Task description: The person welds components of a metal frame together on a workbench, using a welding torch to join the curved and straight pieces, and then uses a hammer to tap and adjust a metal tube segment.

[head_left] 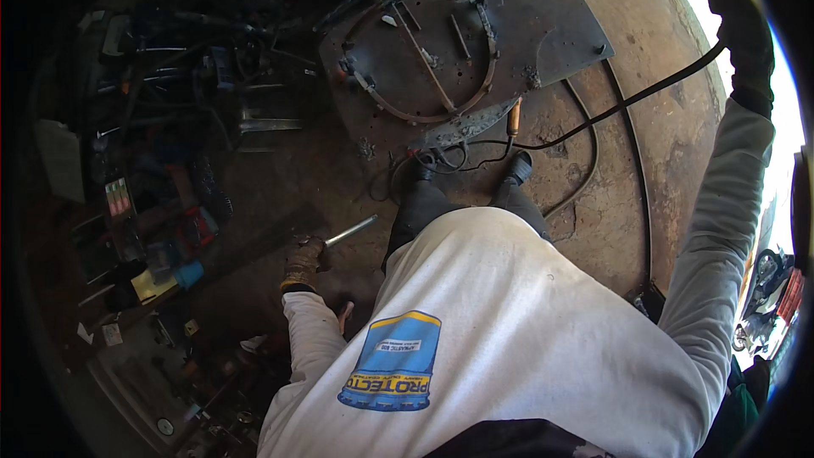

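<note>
My left hand [305,264], in a dirty brownish work glove, is closed around one end of a short silver metal rod [352,230]. The rod points up and right, held out beside my left leg. Far out at the right rim, my right hand [743,30] is raised in a dark glove against bright light. Its fingers look closed on a black cable [653,96], which runs down and left toward the metal table [564,21]; the grip itself is partly lost in shadow. On that tabletop lies a rusty metal ring [490,68] with a bar across it.
A tool with a brown handle [514,117] hangs at the table's near edge, above my feet. More cables [632,144] cross the concrete floor. Dark metal scrap and tools [254,123] crowd the left, with a blue container [188,275] among them. A motorcycle [767,276] stands outside at right.
</note>
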Available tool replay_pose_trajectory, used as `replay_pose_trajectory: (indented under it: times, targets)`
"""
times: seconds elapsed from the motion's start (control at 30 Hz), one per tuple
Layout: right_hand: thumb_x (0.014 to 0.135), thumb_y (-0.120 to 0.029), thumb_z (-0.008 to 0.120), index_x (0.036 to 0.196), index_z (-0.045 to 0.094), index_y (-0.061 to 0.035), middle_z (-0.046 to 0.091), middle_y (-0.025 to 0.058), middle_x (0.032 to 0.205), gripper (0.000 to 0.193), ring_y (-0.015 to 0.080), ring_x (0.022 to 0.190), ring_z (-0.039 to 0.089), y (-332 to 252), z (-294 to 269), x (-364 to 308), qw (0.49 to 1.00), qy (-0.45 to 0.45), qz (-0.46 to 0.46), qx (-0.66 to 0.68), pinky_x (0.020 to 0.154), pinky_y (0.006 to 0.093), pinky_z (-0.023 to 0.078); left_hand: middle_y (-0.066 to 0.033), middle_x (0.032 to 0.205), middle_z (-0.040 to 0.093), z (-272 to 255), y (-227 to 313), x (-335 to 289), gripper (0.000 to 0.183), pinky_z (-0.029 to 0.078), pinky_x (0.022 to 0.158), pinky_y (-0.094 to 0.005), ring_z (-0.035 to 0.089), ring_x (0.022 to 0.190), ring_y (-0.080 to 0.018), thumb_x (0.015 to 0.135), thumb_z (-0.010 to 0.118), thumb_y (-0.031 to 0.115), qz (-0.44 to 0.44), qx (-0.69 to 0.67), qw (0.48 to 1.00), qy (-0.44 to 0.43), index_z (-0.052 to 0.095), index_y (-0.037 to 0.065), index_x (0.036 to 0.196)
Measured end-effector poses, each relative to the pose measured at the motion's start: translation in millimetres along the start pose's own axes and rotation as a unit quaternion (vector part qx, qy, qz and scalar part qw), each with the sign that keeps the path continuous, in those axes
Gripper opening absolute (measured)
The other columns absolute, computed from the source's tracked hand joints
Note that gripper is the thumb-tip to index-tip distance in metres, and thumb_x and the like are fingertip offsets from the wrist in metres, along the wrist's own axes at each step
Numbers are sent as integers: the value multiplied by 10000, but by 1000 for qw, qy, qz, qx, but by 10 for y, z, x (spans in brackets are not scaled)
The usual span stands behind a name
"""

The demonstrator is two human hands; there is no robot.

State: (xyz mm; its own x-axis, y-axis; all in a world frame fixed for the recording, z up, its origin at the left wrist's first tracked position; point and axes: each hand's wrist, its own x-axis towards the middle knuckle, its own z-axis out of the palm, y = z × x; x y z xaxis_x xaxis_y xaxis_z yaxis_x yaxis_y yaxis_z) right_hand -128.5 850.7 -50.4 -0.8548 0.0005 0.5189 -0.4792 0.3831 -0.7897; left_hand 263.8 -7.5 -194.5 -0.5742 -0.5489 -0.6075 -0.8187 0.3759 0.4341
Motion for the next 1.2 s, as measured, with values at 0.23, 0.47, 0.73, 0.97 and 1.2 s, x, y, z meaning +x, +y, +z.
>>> replay_pose_trajectory:
  times: [0.23, 0.47, 0.73, 0.97, 1.2]
  targets:
    - [989, -229, 591, 1223, 563, -61, 563, 25, 806, 290, 135, 681, 551, -834, 1045, 1083, 981, 55, 56, 180, 599, 273, 474, -96, 758, 610, 786, 4, -1256, 621, 492, 459, -349, 610, 575, -214, 833, 664, 110, -186, -232, 954, 27, 396, 38, 1388]
    - [982, -344, 615, 1194, 542, -104, 578, 5, 887, 328, 102, 777, 553, -397, 1581, 2107, 958, 10, -68, 278, 614, 242, 468, -89, 719, 572, 1281, -51, -1457, 142, 430, 441, -348, 542, 516, -194, 918, 584, 129, -186, -242, 952, 34, 533, 29, 1005]
    - [994, -424, 560, 1149, 588, -169, 604, -24, 816, 300, 100, 674, 564, -748, 2500, 2393, 987, 3, 85, 139, 571, 272, 471, -67, 730, 576, 1383, -24, -1780, 205, 449, 471, -329, 563, 552, -176, 897, 620, 122, -201, -236, 948, 71, 541, 32, 1063]
    - [989, -442, 578, 1280, 574, -164, 634, 7, 915, 403, 104, 573, 514, -719, 2800, 2048, 975, -155, 106, 121, 534, 262, 444, -47, 739, 579, 1085, 239, -2143, 270, 467, 497, -312, 582, 583, -160, 878, 652, 117, -98, -117, 972, 181, 549, 35, 1113]
    - [956, -422, 630, 1323, 563, -85, 669, 117, 1205, 503, 181, 1045, 649, -323, 2656, 1752, 997, -72, 24, 6, 930, 329, 494, -27, 748, 581, 442, 1076, -2192, 338, 484, 523, -295, 600, 614, -144, 860, 684, 111, 122, -98, 964, 214, 556, 37, 1164]
